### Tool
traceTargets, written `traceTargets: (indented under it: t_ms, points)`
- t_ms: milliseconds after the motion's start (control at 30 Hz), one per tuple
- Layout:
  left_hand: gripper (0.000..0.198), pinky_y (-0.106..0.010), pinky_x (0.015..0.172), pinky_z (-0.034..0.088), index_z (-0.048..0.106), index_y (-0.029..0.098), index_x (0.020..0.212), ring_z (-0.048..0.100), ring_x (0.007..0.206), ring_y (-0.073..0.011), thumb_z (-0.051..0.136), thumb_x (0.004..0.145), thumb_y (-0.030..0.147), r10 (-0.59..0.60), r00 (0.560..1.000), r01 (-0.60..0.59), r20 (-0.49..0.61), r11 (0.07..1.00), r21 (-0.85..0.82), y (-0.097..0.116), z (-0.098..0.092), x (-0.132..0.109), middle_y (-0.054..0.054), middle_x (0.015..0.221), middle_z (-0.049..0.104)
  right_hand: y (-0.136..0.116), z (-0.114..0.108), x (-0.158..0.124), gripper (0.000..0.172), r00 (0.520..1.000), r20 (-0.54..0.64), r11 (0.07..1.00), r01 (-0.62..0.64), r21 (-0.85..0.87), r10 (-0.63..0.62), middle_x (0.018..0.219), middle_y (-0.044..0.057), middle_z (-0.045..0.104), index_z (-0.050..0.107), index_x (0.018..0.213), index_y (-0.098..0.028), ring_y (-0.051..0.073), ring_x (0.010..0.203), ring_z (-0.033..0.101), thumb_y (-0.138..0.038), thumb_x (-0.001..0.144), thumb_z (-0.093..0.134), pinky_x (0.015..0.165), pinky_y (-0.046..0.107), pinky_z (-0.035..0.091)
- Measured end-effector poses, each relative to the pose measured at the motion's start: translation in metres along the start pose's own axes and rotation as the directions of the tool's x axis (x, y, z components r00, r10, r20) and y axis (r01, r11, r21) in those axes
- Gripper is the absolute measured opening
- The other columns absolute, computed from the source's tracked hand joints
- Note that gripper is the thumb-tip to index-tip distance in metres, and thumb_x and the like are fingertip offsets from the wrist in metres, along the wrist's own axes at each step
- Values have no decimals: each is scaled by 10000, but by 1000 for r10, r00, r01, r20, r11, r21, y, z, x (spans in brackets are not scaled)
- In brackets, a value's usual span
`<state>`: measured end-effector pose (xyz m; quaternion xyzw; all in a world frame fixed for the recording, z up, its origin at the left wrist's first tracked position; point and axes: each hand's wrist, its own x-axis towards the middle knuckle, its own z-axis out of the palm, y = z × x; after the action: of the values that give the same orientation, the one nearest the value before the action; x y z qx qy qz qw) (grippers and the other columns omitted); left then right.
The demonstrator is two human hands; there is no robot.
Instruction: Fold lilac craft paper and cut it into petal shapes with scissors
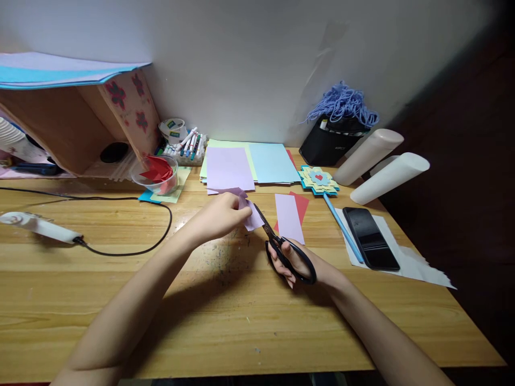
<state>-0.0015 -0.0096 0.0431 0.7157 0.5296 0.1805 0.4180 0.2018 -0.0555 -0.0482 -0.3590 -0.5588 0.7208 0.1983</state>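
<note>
My left hand pinches a piece of lilac paper above the middle of the table. Part of that paper sticks out beyond the thumb, and some of it is hidden behind my fingers. In my right hand is a pair of black-handled scissors, fingers through the loops. The blades point up and to the left, their tips beside the lilac paper's right edge; I cannot tell whether they touch it. A lilac paper strip lies just right of the blades, partly over a red paper piece.
Behind my hands lie stacked lilac and blue sheets. To the right are a layered paper flower on a blue stick, a phone and white bottles. A glue gun with a looping cord and a cup of red paper are left.
</note>
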Motion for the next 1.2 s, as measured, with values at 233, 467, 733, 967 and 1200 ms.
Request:
traceTargets:
  t_ms: [233, 467, 733, 967, 1200]
  points:
    - [233, -221, 431, 193, 303, 185, 510, 244, 440, -68, 424, 698, 249, 5, 1000, -5, 13, 1000, 8, -1, -1, 0, 56, 484, 276, 3, -1, 2, 614, 999, -40, 1000, -17, 25, 18, 406, -103, 388, 399, 743, -195, 40, 276, 324, -798, 629, 405, 281, 171, 380]
    - [244, -223, 429, 189, 314, 182, 497, 247, 435, -67, 424, 703, 252, 0, 1000, -1, 13, 1000, 14, -3, -2, 1, 56, 467, 276, -1, 1, 2, 629, 994, -73, 996, -80, 35, 82, 366, -106, 404, 397, 731, -194, 41, 237, 322, -803, 584, 453, 247, 156, 334]
    - [249, -219, 432, 207, 377, 169, 505, 285, 424, -65, 430, 716, 291, -25, 999, 25, 44, 1000, 11, -1, -5, 0, 50, 463, 319, -2, 0, -3, 605, 1000, -6, 1000, 8, -20, -8, 448, -97, 395, 410, 768, -182, 31, 294, 331, -777, 662, 396, 298, 158, 363]
    - [246, -220, 421, 215, 407, 166, 524, 305, 434, -70, 428, 722, 310, -35, 991, 38, 126, 999, -26, -2, -7, 0, 42, 489, 351, -4, 2, -4, 665, 999, 41, 999, 29, -30, -28, 490, -83, 400, 398, 774, -183, 42, 335, 362, -825, 620, 321, 342, 184, 396]
    - [239, -222, 433, 226, 412, 166, 527, 324, 435, -72, 426, 720, 307, -45, 991, 49, 125, 998, -27, 0, -7, -1, 42, 480, 362, -4, 4, -4, 655, 999, 18, 999, 33, -7, -33, 467, -88, 401, 396, 755, -183, 37, 316, 351, -821, 620, 342, 331, 179, 389]
